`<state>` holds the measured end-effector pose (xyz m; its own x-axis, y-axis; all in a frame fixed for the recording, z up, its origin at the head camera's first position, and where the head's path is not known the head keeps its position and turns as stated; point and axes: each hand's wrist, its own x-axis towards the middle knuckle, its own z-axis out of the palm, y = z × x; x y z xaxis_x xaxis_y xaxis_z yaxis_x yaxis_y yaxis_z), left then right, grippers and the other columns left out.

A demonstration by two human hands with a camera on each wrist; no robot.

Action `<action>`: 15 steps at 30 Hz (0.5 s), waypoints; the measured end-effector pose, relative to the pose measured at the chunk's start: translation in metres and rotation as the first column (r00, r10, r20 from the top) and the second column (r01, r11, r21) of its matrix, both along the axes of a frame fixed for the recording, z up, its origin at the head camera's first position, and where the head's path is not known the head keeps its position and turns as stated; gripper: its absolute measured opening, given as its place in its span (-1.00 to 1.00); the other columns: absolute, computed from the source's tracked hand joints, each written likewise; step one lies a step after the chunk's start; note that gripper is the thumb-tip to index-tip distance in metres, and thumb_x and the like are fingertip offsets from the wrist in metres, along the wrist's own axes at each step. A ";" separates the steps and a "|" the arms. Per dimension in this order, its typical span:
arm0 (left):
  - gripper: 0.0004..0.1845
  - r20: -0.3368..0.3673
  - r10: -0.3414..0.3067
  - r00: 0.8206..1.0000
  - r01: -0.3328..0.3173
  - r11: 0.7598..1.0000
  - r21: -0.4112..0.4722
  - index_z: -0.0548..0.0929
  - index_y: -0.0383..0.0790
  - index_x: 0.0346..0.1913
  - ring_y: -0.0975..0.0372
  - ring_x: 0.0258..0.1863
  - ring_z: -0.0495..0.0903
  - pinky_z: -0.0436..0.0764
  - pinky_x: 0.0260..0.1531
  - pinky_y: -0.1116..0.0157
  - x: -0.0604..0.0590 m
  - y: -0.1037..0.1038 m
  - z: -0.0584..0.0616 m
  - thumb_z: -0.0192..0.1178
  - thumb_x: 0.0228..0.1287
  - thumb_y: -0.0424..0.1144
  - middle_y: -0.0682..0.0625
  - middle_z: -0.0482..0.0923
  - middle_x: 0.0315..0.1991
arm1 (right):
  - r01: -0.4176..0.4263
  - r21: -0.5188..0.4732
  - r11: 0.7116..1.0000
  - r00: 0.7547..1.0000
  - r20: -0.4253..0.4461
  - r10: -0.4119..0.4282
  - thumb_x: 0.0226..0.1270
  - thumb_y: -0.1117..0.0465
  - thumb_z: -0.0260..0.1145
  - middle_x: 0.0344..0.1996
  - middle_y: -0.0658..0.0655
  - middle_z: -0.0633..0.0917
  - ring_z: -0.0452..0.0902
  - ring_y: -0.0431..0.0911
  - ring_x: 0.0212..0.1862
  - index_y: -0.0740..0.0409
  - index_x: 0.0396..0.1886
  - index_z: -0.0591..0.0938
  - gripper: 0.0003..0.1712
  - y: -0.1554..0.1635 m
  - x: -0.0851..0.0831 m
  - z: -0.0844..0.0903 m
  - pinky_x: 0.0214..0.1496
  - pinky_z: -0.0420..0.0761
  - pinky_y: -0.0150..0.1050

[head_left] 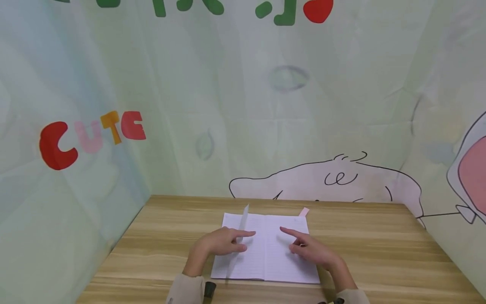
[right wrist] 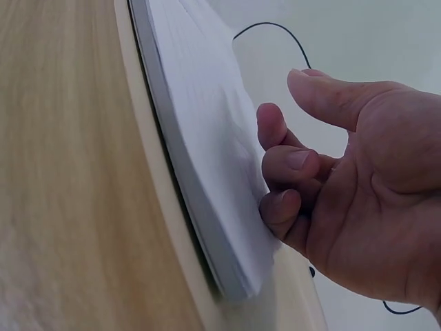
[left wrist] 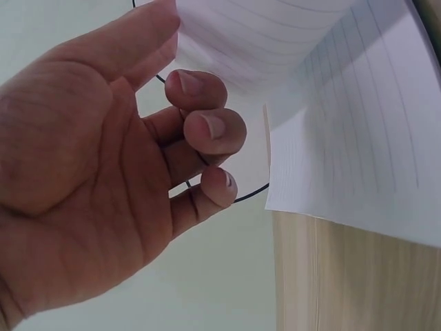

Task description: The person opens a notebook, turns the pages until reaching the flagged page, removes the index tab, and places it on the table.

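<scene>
A lined notebook [head_left: 281,261] lies spread on the wooden table, and one loose leaf [head_left: 244,217] stands up from its left half. My left hand [head_left: 222,241] is over that half, index finger and thumb extended across the raised leaf, the other fingers loosely bent. Whether it touches the leaf, I cannot tell. In the left wrist view, lined paper [left wrist: 262,34] curves up behind the thumb. Above the right page hovers my right hand [head_left: 313,248], index finger pointing toward the middle, the rest loosely curled around nothing. The right wrist view shows the notebook's thick page edge [right wrist: 200,186] beside those fingers.
A pink tab [head_left: 304,212] sticks out at the notebook's top right. Wood-grain table [head_left: 379,245] extends around the notebook. Printed fabric walls [head_left: 243,105] with letters and a cartoon drawing enclose the table at the back and sides.
</scene>
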<state>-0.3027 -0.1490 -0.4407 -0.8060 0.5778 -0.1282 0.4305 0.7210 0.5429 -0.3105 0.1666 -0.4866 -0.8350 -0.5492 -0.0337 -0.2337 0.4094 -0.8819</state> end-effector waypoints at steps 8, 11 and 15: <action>-0.49 0.016 0.004 1.000 -0.004 1.000 -0.001 0.53 -0.02 0.38 0.32 -0.58 0.22 0.30 -0.47 0.35 0.000 -0.001 0.000 0.26 0.39 -0.13 0.11 0.22 -0.63 | 0.050 0.042 0.998 0.997 -0.057 -0.048 0.46 0.29 0.22 -0.33 0.14 0.60 0.45 -0.05 -0.24 0.12 0.51 0.32 -0.34 0.009 -0.002 -0.004 -0.21 0.41 -0.25; -0.49 0.017 0.005 1.000 -0.004 1.000 -0.017 0.53 -0.03 0.38 0.29 -0.47 0.35 0.39 -0.36 0.32 0.000 -0.004 0.001 0.25 0.39 -0.12 0.02 0.46 -0.48 | 0.090 0.079 0.993 0.994 -0.076 -0.084 0.42 0.32 0.26 -0.37 0.12 0.58 0.44 -0.05 -0.28 0.16 0.50 0.32 -0.32 0.011 -0.003 -0.005 -0.25 0.42 -0.25; -0.49 0.001 0.015 1.000 -0.014 0.998 -0.054 0.53 -0.08 0.37 0.12 -0.01 0.59 0.53 0.04 0.15 0.002 -0.009 0.002 0.24 0.40 -0.11 -0.14 0.63 0.12 | 0.185 0.159 0.970 0.981 -0.097 -0.171 0.33 0.32 0.36 -0.41 0.10 0.54 0.42 -0.06 -0.33 0.23 0.49 0.32 -0.25 0.012 -0.002 -0.004 -0.29 0.44 -0.22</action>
<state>-0.3012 -0.1575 -0.4391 -0.8141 0.5583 -0.1597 0.4193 0.7554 0.5036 -0.3121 0.1786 -0.4908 -0.9225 -0.3840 -0.0395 -0.2123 0.5902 -0.7788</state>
